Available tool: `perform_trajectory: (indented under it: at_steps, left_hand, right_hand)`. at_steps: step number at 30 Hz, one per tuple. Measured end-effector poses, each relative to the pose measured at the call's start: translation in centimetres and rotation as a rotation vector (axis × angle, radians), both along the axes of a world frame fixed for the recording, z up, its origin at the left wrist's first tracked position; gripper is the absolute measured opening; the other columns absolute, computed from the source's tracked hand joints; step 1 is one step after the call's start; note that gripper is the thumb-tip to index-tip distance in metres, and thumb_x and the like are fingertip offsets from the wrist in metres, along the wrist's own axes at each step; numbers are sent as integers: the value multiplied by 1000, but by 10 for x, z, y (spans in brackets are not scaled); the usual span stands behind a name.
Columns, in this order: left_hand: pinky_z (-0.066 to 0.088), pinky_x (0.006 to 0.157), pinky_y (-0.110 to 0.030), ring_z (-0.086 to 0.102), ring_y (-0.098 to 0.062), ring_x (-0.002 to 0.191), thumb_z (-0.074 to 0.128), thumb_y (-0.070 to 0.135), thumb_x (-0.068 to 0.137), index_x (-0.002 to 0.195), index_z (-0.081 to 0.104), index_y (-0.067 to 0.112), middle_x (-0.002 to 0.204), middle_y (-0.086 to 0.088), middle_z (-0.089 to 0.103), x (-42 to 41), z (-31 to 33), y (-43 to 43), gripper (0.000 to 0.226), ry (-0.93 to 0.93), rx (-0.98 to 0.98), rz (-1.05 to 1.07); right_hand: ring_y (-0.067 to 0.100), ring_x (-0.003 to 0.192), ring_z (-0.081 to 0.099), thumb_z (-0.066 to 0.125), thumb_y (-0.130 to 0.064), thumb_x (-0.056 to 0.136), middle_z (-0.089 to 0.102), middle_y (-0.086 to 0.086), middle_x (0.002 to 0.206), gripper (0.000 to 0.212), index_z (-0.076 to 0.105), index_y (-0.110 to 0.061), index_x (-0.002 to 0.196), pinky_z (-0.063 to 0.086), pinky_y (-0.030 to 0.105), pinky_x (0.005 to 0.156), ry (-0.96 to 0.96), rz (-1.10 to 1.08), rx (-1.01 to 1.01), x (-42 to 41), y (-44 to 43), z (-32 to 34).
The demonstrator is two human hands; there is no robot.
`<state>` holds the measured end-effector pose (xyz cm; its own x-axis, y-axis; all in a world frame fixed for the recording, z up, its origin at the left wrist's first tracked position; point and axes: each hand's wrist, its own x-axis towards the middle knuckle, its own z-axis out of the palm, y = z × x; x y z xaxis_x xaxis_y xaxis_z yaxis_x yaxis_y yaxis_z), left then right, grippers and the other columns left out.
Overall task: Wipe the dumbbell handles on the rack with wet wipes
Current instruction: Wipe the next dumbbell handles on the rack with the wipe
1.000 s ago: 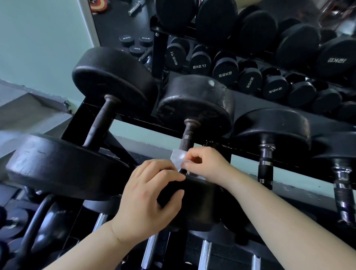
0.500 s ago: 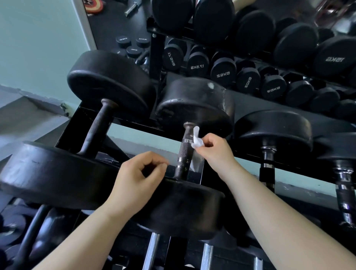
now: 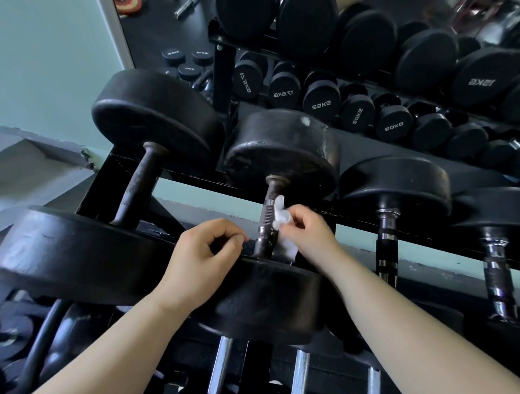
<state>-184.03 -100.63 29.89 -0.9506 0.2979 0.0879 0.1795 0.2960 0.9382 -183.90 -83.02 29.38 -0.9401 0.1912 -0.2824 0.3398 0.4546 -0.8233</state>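
**Wipe reaches the handle**

The right hand (image 3: 305, 229) pinches the wet wipe (image 3: 280, 215) against the knurled handle (image 3: 266, 227) of the second dumbbell (image 3: 281, 152) on the rack (image 3: 197, 180). The left hand (image 3: 201, 254), on the wipe a second ago, has let go and hovers curled, empty. Wiping can begin.

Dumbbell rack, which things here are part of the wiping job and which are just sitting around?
Job: wet wipe in the right hand; knurled handle beside it; dark handle further left; chrome handle further right.
Lying about: small labelled dumbbells behind; reddish disc at top left.
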Motion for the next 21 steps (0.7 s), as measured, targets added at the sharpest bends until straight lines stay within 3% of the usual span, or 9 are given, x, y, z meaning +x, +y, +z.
perform_trajectory:
  at_steps: [4, 6, 9, 12, 15, 19, 21]
  left_hand:
    - [40, 63, -3, 58, 1, 69, 53, 19, 75, 64, 62, 23, 78, 15, 65, 1, 1, 0, 14, -8, -9, -7]
    - [40, 63, -3, 58, 2, 69, 58, 7, 82, 63, 61, 24, 73, 19, 65, 1, 0, -1, 26, -2, -16, -8]
    - [40, 64, -3, 58, 4, 68, 57, -3, 80, 63, 60, 26, 69, 23, 64, 1, 0, -2, 34, -8, -32, -12]
    - [40, 64, -3, 57, 4, 68, 58, -2, 80, 63, 61, 25, 68, 23, 64, 1, 1, -2, 33, -12, -37, -22]
    - [40, 64, -3, 58, 3, 70, 59, -1, 80, 63, 61, 26, 68, 23, 64, 1, 2, -2, 31, -18, -32, -27]
    - [40, 63, -3, 57, 2, 69, 55, 21, 74, 63, 61, 27, 69, 21, 64, 1, 4, -1, 14, -35, -4, -20]
    - [39, 63, -3, 57, 3, 69, 51, 22, 70, 63, 61, 27, 69, 22, 64, 1, 4, 0, 13, -36, 6, -20]
  right_hand:
    - [8, 64, 43, 57, -4, 82, 48, -2, 68, 10, 57, -13, 79, 33, 9, 50, -94, 104, -23, -1, 6, 8]
    - [7, 60, 43, 56, -7, 84, 48, -5, 65, 10, 55, -14, 77, 33, 6, 47, -28, -1, -57, -13, 8, 10]
    - [4, 64, 42, 55, -15, 87, 49, -7, 68, 12, 54, -16, 75, 35, 11, 56, 42, -115, -53, -18, 6, 6]
    - [7, 62, 41, 57, -4, 82, 47, -2, 66, 12, 55, -7, 71, 33, 16, 57, -63, 6, -47, 1, 3, 0]
    - [-3, 50, 46, 58, 3, 79, 52, -4, 60, 28, 56, -20, 63, 36, 6, 49, -165, 140, -91, 10, 2, 4]
    - [2, 57, 48, 55, -5, 84, 52, -6, 63, 26, 53, -22, 65, 37, 8, 49, 22, -136, -134, -11, 5, 6]
    - [4, 63, 45, 52, -9, 87, 51, -9, 66, 25, 52, -24, 67, 36, 7, 52, 90, -218, -104, -18, 0, 1]
